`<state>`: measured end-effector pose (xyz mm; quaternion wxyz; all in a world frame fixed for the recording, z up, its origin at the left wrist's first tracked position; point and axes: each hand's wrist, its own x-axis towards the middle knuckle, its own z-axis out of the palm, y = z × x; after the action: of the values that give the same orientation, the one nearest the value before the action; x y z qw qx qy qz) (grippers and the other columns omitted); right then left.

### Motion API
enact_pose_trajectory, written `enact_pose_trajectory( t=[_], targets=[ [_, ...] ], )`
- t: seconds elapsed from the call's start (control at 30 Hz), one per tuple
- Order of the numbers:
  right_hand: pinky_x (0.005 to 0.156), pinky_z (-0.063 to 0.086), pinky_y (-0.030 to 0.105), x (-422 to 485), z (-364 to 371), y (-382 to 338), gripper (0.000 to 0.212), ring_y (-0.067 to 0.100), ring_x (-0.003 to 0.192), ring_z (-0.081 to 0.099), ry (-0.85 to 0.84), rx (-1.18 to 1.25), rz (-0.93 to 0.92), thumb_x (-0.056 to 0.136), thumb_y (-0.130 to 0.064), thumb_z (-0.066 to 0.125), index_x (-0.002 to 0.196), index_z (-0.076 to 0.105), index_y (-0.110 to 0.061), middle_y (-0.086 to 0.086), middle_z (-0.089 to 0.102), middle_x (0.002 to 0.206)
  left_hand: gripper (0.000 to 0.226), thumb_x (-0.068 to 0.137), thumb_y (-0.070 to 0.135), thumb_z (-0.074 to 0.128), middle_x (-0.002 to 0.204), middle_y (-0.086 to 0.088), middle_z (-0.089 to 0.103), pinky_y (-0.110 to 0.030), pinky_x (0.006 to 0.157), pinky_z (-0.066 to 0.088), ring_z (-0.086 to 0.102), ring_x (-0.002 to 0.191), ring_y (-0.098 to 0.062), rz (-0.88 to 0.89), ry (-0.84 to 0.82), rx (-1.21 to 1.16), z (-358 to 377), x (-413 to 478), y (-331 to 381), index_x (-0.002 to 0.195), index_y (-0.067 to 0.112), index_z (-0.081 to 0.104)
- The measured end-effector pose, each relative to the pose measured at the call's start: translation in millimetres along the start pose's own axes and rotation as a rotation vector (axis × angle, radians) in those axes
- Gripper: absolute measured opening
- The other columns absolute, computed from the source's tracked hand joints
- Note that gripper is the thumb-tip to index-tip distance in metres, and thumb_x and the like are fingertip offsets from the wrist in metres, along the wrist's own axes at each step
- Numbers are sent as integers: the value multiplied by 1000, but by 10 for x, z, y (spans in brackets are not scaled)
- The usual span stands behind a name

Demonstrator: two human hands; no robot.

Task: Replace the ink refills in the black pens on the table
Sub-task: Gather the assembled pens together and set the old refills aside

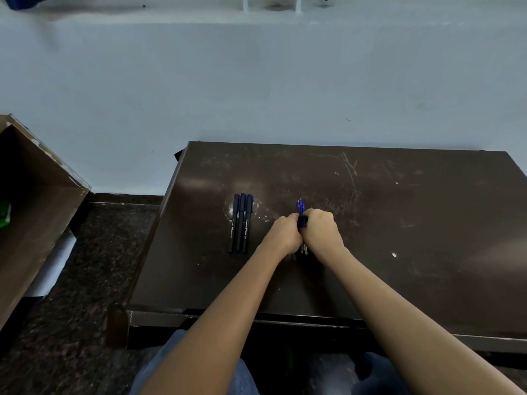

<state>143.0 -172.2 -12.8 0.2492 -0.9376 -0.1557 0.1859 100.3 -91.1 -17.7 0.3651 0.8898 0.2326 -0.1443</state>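
Three black pens [240,222] lie side by side on the dark brown table [399,212], caps toward the far edge, left of my hands. A small bundle of ink refills [301,207] with blue tips sticks out beyond my fingers, and its pale ends [304,248] show below my wrists. My left hand [285,233] and my right hand [323,230] are pressed together around this bundle at the table's middle. The part of the bundle between my palms is hidden.
A brown wooden piece of furniture [34,195] stands at the left, across a strip of dark speckled floor [94,280]. A pale blue wall [256,81] rises right behind the table. My knees in blue trousers [199,374] are under the near table edge.
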Motion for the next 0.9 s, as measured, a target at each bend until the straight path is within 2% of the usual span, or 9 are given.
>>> enact_pose_trajectory(
  t=[0.17, 0.9],
  targets=[
    [85, 53, 45, 17, 6, -7, 30, 35, 96, 63, -2, -2, 0, 91, -5, 46, 118, 60, -5, 20, 61, 113, 57, 89, 7, 45, 133, -16, 52, -36, 98, 42, 51, 122, -33, -10, -9, -2, 7, 30, -9, 144, 18, 38],
    [86, 54, 47, 8, -81, -52, 29, 35, 97, 65, 14, 110, 40, 89, -9, 53, 116, 63, -4, 19, 65, 110, 60, 91, 11, 43, 141, -16, 46, -39, 103, 40, 46, 128, -32, -24, -14, -24, -17, 85, 12, 149, 19, 27]
  ],
)
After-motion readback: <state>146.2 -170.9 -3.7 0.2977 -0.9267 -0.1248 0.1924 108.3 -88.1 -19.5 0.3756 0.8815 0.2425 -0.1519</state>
